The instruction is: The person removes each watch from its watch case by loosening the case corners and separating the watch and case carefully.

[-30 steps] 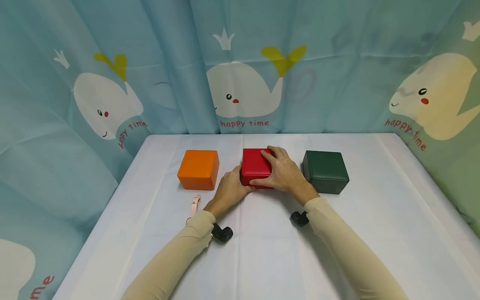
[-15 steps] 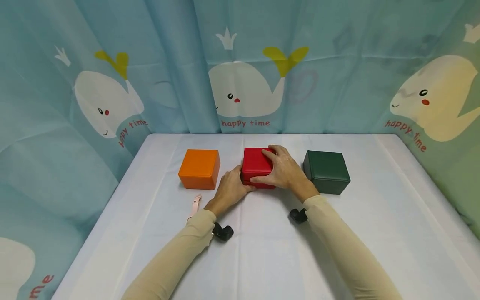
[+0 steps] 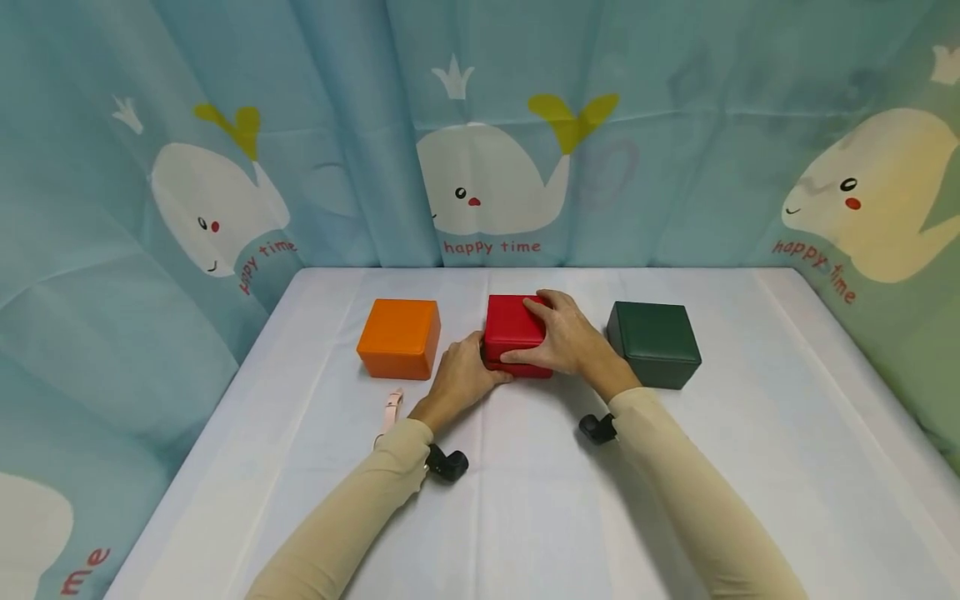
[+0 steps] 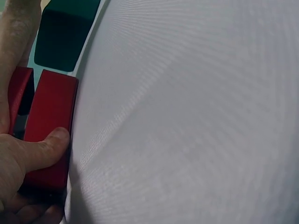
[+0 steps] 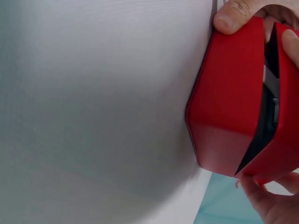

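Observation:
In the head view a red box point(image 3: 515, 321) stands near the back middle of the table. My left hand point(image 3: 461, 375) grips its lower part from the left, with the thumb point(image 4: 53, 142) pressed on the front of the base. My right hand point(image 3: 570, 337) holds the lid point(image 5: 287, 126) from the right, thumb in front and fingers at the far side. A gap runs between lid and base, so the box is partly open. Inside, the right wrist view shows a dark interior and a greyish object too hidden to name.
An orange box point(image 3: 399, 337) stands to the left and a dark green box point(image 3: 654, 343) to the right. A pale pink strap with a buckle point(image 3: 393, 408) lies beside my left wrist. A whale-print curtain point(image 3: 337, 167) hangs behind the white-covered table point(image 3: 525, 517).
Both hands stay on the red box. Its lid has risen slightly at the front since a second ago, with my right thumb moving up a little.

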A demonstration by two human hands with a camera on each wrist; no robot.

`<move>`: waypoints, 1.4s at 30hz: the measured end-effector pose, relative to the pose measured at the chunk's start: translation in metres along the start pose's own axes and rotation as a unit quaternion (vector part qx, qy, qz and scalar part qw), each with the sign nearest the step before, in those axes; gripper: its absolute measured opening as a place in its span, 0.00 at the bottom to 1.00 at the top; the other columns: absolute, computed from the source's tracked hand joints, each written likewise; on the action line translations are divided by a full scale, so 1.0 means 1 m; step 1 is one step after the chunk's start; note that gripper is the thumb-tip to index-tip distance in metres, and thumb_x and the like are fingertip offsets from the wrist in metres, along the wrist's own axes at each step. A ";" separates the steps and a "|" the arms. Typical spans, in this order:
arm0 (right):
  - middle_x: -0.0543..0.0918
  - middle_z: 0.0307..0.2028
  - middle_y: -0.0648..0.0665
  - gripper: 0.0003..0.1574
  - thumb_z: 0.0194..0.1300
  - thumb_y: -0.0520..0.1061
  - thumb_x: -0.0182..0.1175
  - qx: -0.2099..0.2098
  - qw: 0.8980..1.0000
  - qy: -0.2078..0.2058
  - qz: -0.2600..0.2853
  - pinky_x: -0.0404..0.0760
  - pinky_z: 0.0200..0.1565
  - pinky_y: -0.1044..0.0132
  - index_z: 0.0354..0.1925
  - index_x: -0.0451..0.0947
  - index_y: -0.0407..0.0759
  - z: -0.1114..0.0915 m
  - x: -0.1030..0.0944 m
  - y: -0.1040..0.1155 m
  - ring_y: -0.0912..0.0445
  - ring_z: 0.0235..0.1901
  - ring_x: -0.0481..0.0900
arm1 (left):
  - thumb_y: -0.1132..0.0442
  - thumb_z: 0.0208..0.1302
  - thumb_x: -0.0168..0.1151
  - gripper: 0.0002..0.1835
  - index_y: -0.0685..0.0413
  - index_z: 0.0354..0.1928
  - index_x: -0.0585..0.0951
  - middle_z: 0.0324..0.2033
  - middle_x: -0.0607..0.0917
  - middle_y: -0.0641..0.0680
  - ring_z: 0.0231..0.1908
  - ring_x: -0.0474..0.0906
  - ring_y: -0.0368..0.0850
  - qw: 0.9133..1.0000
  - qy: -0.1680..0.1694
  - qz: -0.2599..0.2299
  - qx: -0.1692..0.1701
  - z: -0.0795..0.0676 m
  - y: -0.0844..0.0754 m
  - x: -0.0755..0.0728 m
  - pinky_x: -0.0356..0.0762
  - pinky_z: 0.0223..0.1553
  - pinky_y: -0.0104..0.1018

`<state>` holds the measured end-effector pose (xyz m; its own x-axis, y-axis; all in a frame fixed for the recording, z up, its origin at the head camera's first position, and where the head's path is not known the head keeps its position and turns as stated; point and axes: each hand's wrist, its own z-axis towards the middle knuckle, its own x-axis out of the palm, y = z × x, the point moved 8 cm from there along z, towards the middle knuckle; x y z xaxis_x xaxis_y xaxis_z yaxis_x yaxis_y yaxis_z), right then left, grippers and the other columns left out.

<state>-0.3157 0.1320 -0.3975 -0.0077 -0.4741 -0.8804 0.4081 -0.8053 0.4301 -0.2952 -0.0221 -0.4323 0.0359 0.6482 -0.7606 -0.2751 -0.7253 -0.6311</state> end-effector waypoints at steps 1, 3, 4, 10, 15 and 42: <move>0.64 0.69 0.33 0.61 0.51 0.71 0.73 -0.001 1.000 0.002 0.000 0.77 0.57 0.45 0.72 0.68 0.39 0.001 -0.001 0.001 0.41 0.67 0.62 | 0.55 0.49 0.84 0.36 0.67 0.55 0.78 0.46 0.87 0.61 0.46 0.84 0.56 1.000 0.000 0.002 0.000 0.000 0.000 0.000 0.80 0.51 0.47; 0.64 0.70 0.33 0.61 0.52 0.71 0.73 -0.004 1.000 0.007 -0.003 0.76 0.58 0.45 0.72 0.68 0.39 0.002 -0.002 0.002 0.40 0.67 0.62 | 0.55 0.49 0.84 0.36 0.67 0.56 0.77 0.46 0.87 0.61 0.46 0.84 0.56 1.000 0.001 0.003 -0.001 0.001 0.000 -0.001 0.80 0.51 0.47; 0.64 0.70 0.33 0.61 0.52 0.71 0.72 -0.004 1.000 0.009 -0.004 0.76 0.58 0.45 0.73 0.68 0.39 0.003 -0.002 0.003 0.40 0.67 0.62 | 0.55 0.50 0.84 0.36 0.67 0.56 0.77 0.46 0.87 0.61 0.46 0.84 0.56 1.000 0.001 0.004 -0.002 0.001 0.000 -0.001 0.80 0.51 0.47; 0.63 0.71 0.33 0.62 0.53 0.72 0.71 0.010 1.000 0.027 -0.010 0.75 0.59 0.45 0.73 0.67 0.39 0.005 -0.003 0.003 0.40 0.68 0.61 | 0.56 0.50 0.83 0.35 0.67 0.56 0.77 0.45 0.87 0.60 0.45 0.84 0.56 1.000 0.004 0.001 -0.002 0.002 -0.001 0.000 0.80 0.51 0.47; 0.63 0.71 0.33 0.62 0.52 0.72 0.71 0.023 0.999 0.043 -0.013 0.76 0.58 0.45 0.74 0.66 0.39 0.005 -0.003 0.002 0.40 0.68 0.61 | 0.56 0.50 0.84 0.36 0.68 0.55 0.77 0.45 0.87 0.61 0.45 0.84 0.56 1.000 0.003 0.000 0.005 0.002 -0.003 -0.001 0.80 0.51 0.47; 0.82 0.49 0.48 0.66 0.47 0.79 0.71 0.062 0.986 0.143 0.053 0.81 0.47 0.58 0.70 0.72 0.38 0.033 -0.019 -0.002 0.53 0.50 0.76 | 0.56 0.49 0.84 0.36 0.66 0.56 0.77 0.48 0.86 0.61 0.47 0.83 0.56 1.000 0.009 0.009 0.002 0.002 -0.004 -0.002 0.79 0.54 0.47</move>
<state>-0.3460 0.1308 -0.3753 0.2935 -0.4523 -0.8422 0.2776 -0.8027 0.5278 -0.2961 -0.0206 -0.4279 0.0477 0.6309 -0.7744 -0.2801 -0.7357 -0.6166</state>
